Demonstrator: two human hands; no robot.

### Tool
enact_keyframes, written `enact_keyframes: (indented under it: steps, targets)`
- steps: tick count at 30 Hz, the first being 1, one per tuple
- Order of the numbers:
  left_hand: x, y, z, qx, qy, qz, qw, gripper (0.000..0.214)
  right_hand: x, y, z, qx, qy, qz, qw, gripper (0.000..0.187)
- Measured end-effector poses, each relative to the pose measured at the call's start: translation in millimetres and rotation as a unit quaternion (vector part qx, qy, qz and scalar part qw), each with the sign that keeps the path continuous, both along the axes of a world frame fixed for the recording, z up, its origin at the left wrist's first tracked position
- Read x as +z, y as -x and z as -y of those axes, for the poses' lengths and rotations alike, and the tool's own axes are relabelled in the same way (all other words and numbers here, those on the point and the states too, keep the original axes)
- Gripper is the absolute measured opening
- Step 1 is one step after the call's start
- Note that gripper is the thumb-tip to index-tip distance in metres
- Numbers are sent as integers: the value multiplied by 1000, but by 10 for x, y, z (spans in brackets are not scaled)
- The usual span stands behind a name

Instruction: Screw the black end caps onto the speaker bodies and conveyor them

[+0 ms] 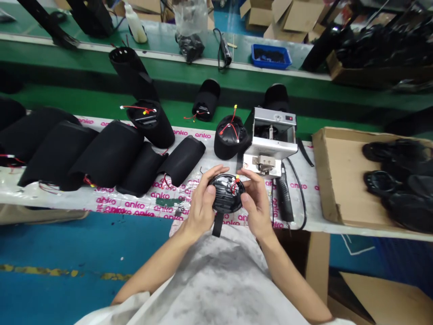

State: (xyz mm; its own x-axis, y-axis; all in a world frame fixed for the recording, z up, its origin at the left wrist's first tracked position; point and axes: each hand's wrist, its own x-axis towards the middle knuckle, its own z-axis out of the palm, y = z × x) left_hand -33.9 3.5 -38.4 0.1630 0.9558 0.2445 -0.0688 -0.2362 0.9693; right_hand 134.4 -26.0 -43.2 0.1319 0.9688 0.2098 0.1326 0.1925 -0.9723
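Observation:
Between my two hands is a round black plastic end cap [225, 198], its ribbed inner side facing up. Red wires with a yellow connector [236, 180] lie on its right part, and a black strap [217, 225] hangs from its lower edge. My left hand [202, 203] grips the left rim with the thumb on top. On the opposite rim, my right hand [257, 205] closes with its thumb on the edge and its fingers behind. A black fabric-covered cylinder [223, 146] with red wires on its end stands just beyond the hands.
Several black fabric cylinders [108, 153] lie along the left of the bench. At the right are a silver machine [274, 149], a black-handled tool [284, 198] with a cord, and a cardboard tray [333, 189] of black parts. A blue bin [270, 64] sits across on the green conveyor.

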Motion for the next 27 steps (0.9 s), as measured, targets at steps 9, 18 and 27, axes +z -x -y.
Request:
enact_keyframes:
  steps: [9,18,27]
  targets:
    - [-63,-140,300,146,13,32,989,39,-20,261,230,-120,-68,-14,990,21]
    - [-47,-202,251,151,87,38,984,47,-55,191,84,-116,-44,-60,990,20]
    - [-126,-302,277,172,69,53,981,48,-123,152,152,-129,-39,-12,991,19]
